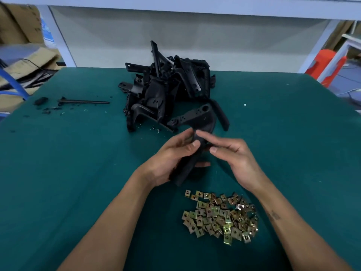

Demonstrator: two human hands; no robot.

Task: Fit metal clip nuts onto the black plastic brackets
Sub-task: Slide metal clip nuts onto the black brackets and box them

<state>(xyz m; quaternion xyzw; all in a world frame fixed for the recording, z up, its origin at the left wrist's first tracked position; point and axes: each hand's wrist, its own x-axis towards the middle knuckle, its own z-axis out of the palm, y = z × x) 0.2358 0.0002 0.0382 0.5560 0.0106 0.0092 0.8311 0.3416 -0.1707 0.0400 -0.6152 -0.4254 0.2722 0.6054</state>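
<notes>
My left hand (172, 155) grips a black plastic bracket (187, 169) held above the green table, thumb over its top. My right hand (232, 153) touches the bracket's upper end with forefinger and thumb; its fingers are loosely bent. A small metal piece seems to sit at the bracket's top between my left fingers, too blurred to be sure. A pile of several brass-coloured clip nuts (220, 216) lies on the table below my hands. A heap of black brackets (168, 90) lies beyond my hands.
The green mat (78, 153) covers the table. At the far left lie a thin black rod (84, 102), a small black block (40, 100) and plastic scraps. Cardboard boxes (19, 26) stand off the left edge, and an orange object (324, 63) off the right.
</notes>
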